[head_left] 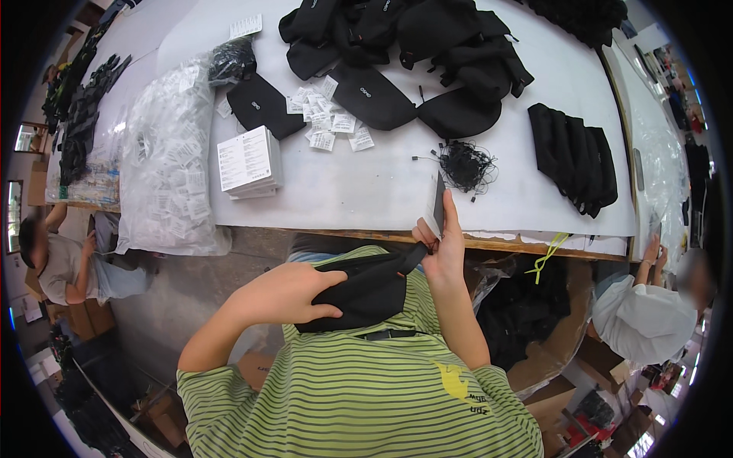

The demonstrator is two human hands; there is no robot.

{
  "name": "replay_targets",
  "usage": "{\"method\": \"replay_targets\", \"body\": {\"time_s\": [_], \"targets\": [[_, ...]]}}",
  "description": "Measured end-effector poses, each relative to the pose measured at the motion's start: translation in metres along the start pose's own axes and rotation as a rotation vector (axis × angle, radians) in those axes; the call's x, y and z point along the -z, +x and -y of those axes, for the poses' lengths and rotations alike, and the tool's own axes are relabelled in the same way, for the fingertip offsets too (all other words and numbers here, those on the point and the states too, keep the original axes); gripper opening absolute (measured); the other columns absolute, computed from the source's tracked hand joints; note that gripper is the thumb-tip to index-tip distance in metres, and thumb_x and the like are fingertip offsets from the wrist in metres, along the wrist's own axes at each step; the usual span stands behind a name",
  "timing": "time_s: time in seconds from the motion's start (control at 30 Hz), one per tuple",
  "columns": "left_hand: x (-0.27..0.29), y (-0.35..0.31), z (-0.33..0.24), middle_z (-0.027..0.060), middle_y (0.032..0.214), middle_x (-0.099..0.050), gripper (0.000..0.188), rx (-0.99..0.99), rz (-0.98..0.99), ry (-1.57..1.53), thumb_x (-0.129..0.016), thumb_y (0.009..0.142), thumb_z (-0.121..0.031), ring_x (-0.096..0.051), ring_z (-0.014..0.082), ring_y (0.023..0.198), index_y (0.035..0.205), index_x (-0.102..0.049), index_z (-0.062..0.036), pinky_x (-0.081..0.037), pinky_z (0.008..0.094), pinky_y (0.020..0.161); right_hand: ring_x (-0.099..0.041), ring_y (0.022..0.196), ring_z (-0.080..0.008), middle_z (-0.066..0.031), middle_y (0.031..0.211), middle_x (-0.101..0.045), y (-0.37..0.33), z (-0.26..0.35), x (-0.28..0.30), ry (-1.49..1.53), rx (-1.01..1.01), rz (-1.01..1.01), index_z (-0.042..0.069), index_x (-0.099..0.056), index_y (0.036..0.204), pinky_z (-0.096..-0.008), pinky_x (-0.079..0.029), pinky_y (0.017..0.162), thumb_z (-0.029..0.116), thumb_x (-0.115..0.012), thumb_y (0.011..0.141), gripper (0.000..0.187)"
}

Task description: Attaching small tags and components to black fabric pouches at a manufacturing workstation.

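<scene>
My left hand (286, 292) grips a black fabric pouch (370, 296) close to my body, thumb on its front and fingers at its upper edge. My right hand (446, 243) pinches a thin card (434, 204), white on one face and dark on the other, raised at the table's near edge. The pouch's strap end (413, 258) reaches up to the right fingers; whether they hold it too is hard to tell. Beyond the card lies a tangle of thin black cords (467, 166). A stack of white printed cards (250, 162) stands to the left.
Small white labels (328, 116) lie loose mid-table, with a heap of black pouches (450, 46) behind. A row of black pouches (573, 159) is at right. A clear bag of labels (169, 156) hangs over the left edge. Co-workers sit on both sides; an open carton (561, 336) is below.
</scene>
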State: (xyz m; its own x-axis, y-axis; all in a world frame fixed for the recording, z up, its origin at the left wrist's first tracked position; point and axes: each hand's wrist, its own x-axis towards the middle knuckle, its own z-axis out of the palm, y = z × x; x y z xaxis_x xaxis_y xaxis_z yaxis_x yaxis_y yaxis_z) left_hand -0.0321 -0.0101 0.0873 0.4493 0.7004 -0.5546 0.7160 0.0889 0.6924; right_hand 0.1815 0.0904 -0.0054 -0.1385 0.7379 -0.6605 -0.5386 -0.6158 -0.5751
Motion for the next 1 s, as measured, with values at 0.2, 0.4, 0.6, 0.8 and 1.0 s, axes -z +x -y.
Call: {"method": "replay_targets", "body": {"time_s": [0.2, 0.4, 0.6, 0.8, 1.0], "targets": [[-0.002, 0.001, -0.002, 0.0178, 0.063, -0.056, 0.038, -0.068, -0.048, 0.003, -0.065, 0.085, -0.037, -0.055, 0.0372, 0.062, 0.101, -0.057, -0.0026, -0.042, 0.0431, 0.058, -0.032, 0.04, -0.0025, 0.0094, 0.061, -0.05, 0.006, 0.023, -0.009, 0.006, 0.012, -0.15, 0.015, -0.06, 0.087, -0.0175, -0.023, 0.037, 0.038, -0.064, 0.09, 0.023], [-0.015, 0.024, -0.005, 0.011, 0.1, -0.059, 0.019, -0.211, -0.306, 0.252, -0.065, 0.085, -0.02, -0.056, 0.0283, 0.084, 0.091, -0.056, -0.0044, -0.043, 0.0387, 0.073, -0.033, 0.048, 0.0003, 0.0098, 0.058, -0.046, -0.014, 0.046, -0.02, -0.555, 0.447, 0.37, 0.005, -0.061, 0.078, -0.0215, -0.025, 0.043, 0.02, -0.073, 0.084, 0.02], [-0.017, 0.038, -0.008, 0.0103, 0.126, -0.05, 0.02, -0.231, -0.563, 0.205, -0.069, 0.079, -0.016, -0.057, 0.0286, 0.092, 0.092, -0.059, -0.0032, -0.044, 0.0387, 0.084, -0.032, 0.048, -0.0064, -0.0001, 0.048, -0.039, -0.036, 0.05, -0.026, -1.346, 0.429, 0.516, 0.002, -0.064, 0.073, -0.0252, -0.028, 0.045, 0.024, -0.078, 0.077, 0.027], [-0.013, 0.041, 0.001, 0.0076, 0.106, -0.061, 0.02, -0.306, -0.468, 0.279, -0.07, 0.077, -0.017, -0.058, 0.0248, 0.093, 0.092, -0.062, -0.0057, -0.044, 0.0359, 0.085, -0.036, 0.046, -0.0102, -0.0017, 0.05, -0.041, -0.038, 0.041, -0.019, -1.507, 0.337, 0.597, 0.003, -0.067, 0.082, -0.0278, -0.032, 0.046, 0.03, -0.077, 0.076, 0.03], [0.023, 0.078, 0.028, 0.0087, 0.079, -0.065, 0.026, -0.183, -0.288, -0.378, -0.062, 0.088, -0.029, -0.059, 0.0223, 0.082, 0.091, -0.064, -0.0029, -0.045, 0.0318, 0.075, -0.031, 0.046, -0.01, -0.0006, 0.049, -0.033, -0.033, 0.041, -0.007, -1.535, 0.291, 0.703, 0.002, -0.066, 0.087, -0.0283, -0.029, 0.046, 0.031, -0.08, 0.073, 0.035]]}}
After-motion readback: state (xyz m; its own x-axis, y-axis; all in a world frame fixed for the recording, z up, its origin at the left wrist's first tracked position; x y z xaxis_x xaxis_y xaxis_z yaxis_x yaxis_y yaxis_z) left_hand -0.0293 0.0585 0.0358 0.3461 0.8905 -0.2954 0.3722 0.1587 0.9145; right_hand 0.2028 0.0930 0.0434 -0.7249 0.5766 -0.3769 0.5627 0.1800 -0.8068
